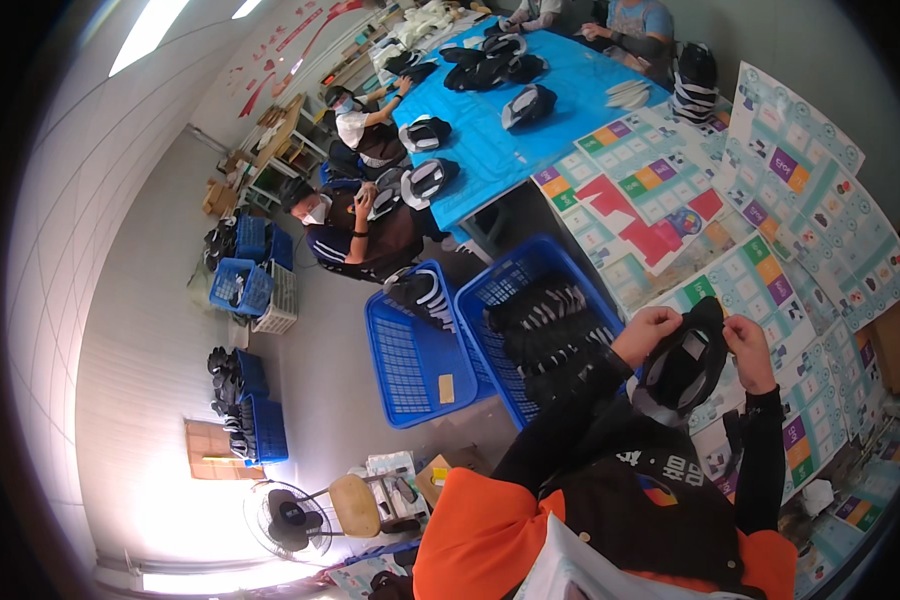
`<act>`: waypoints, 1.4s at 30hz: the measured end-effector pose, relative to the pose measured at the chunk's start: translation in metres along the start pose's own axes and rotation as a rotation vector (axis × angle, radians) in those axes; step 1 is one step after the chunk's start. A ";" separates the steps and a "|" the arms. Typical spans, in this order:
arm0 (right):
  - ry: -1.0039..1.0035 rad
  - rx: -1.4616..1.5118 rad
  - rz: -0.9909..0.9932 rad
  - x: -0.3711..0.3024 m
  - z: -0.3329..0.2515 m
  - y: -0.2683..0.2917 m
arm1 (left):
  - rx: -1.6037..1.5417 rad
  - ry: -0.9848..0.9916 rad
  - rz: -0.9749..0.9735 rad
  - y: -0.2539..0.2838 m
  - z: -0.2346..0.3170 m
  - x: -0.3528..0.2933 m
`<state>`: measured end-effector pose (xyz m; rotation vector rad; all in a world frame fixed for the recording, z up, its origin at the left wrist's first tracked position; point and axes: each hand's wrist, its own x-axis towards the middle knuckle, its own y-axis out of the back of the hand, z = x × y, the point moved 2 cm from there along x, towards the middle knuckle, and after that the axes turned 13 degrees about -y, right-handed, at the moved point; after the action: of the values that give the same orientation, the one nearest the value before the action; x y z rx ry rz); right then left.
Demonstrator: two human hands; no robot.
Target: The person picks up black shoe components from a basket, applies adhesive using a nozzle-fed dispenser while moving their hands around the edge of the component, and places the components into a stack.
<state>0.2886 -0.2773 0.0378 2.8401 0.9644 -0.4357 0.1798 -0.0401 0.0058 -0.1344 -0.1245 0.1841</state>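
Between my hands is a black and grey fabric piece (pixel 678 365), with an oval opening and a small pale label inside. It looks like a cap or a shoe upper; I cannot tell which. My left hand (pixel 648 335) pinches its upper left edge. The fingers of my right hand (pixel 750 352) close on the upper right edge. The piece is held up in front of my dark apron (pixel 620 490), with its rounded grey end toward me. Beyond it, printed sheets (pixel 710 290) cover the worktable.
Left of me stand a blue basket (pixel 460 300) packed with stacked black pieces and another blue basket (pixel 373 345). A blue-covered table (pixel 490 150) holds similar pieces; several people work around it. A stack of pieces (pixel 694 85) stands at its right. A fan (pixel 288 520) is lower left.
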 end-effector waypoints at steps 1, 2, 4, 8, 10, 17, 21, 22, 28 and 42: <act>-0.094 0.099 -0.152 0.001 -0.002 0.001 | -0.368 0.247 -0.067 0.000 -0.005 0.004; -0.097 0.120 -0.225 0.001 -0.006 0.000 | -0.514 0.334 -0.129 0.004 -0.005 0.007; -0.170 0.322 -0.185 -0.006 -0.015 0.000 | -0.500 0.405 -0.134 -0.008 0.015 0.017; 0.371 -0.263 0.046 -0.002 -0.042 -0.025 | -0.171 0.339 -0.111 0.008 0.031 0.041; 0.536 -0.731 0.267 -0.034 -0.091 -0.048 | -0.203 0.358 -0.109 0.000 0.042 0.053; 0.348 -0.586 0.834 -0.009 -0.014 0.033 | 0.291 -0.146 -0.279 -0.012 0.066 0.057; 0.021 -0.407 1.009 -0.015 0.088 0.069 | -0.006 0.260 -0.306 0.001 0.031 0.037; -0.047 -0.347 0.980 -0.019 0.091 0.057 | 0.017 0.258 -0.248 -0.009 0.026 0.033; -0.228 -0.532 0.487 -0.037 0.206 0.074 | 0.602 0.028 -0.336 -0.046 0.013 0.064; -0.814 -1.102 0.819 -0.099 0.300 0.139 | 0.970 -0.222 -0.494 -0.142 -0.048 0.057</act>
<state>0.2284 -0.5030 -0.2165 1.5557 -0.1603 -0.5959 0.2663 -0.1729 -0.0142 0.8809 -0.2718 -0.2470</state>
